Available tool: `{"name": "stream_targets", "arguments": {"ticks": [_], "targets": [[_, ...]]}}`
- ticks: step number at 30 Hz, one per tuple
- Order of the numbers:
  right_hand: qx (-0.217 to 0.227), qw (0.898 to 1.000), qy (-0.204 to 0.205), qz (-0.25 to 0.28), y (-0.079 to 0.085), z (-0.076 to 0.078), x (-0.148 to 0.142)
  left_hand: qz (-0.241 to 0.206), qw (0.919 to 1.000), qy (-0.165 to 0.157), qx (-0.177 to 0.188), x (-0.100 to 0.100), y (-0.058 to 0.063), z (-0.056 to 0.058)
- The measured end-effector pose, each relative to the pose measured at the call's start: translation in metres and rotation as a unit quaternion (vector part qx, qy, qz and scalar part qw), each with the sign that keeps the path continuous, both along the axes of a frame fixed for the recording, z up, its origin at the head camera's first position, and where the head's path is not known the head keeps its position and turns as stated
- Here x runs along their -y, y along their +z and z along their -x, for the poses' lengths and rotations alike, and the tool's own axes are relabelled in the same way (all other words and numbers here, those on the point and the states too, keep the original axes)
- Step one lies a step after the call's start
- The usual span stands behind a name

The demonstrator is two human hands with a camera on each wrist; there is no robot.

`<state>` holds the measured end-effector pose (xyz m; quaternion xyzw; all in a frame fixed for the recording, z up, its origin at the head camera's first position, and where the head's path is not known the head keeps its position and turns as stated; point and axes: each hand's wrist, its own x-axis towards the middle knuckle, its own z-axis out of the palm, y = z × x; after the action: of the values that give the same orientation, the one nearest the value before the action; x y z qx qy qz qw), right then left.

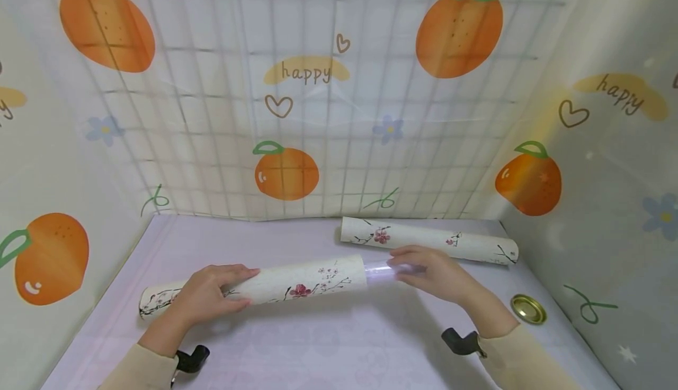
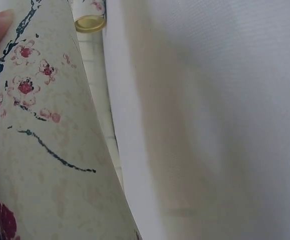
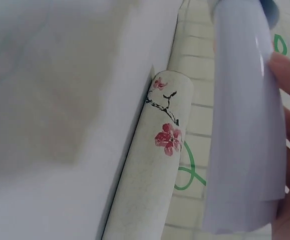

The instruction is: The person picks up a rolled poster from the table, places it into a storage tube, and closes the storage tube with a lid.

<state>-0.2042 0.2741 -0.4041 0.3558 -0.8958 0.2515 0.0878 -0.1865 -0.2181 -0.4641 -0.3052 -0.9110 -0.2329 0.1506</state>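
Note:
My left hand (image 1: 203, 293) grips a white cardboard tube (image 1: 323, 281) printed with plum blossoms, fingers over its top and thumb along the near side. The tube is held slightly tilted, its right end a little higher. From that right end sticks a rolled pale, glossy sheet (image 1: 377, 271), and its inner part is hidden in the tube. With thumb and fingers, my right hand (image 1: 434, 272) holds the outer end of the roll. In the right wrist view the rolled sheet (image 3: 242, 130) shows a lengthwise curl and a loose edge near the fingers.
A second blossom-printed tube (image 1: 424, 243) lies at the back right, close behind my right hand. A round gold metal lid (image 1: 528, 309) rests near the table's right edge. Printed cloth walls (image 1: 328, 166) stand behind and on both sides of the pale table (image 1: 328, 349).

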Motion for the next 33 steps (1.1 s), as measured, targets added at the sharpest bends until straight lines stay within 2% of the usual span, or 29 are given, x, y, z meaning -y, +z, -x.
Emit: {"name": "stream_targets", "arguments": {"ticks": [6, 12, 18, 26, 33], "targets": [[-0.012, 1.0, -0.01, 0.01, 0.003, 0.0, -0.004, 0.001, 0.9999, 0.005, 0.01, 0.002, -0.002, 0.0], [-0.034, 0.999, -0.018, 0.03, 0.003, 0.002, -0.013, 0.004, 1.0, 0.006, 0.003, 0.004, -0.002, 0.001], [-0.013, 0.996, -0.037, 0.086, 0.004, -0.002, -0.028, 0.003, 1.0, 0.001, -0.001, 0.005, -0.001, 0.001], [0.024, 0.989, -0.078, 0.12, 0.0, -0.007, -0.042, 0.0, 0.9999, -0.001, -0.015, 0.005, 0.0, 0.001], [0.06, 0.984, -0.056, 0.161, -0.008, -0.005, -0.048, -0.004, 1.0, -0.003, -0.007, 0.004, -0.001, 0.0]]}}
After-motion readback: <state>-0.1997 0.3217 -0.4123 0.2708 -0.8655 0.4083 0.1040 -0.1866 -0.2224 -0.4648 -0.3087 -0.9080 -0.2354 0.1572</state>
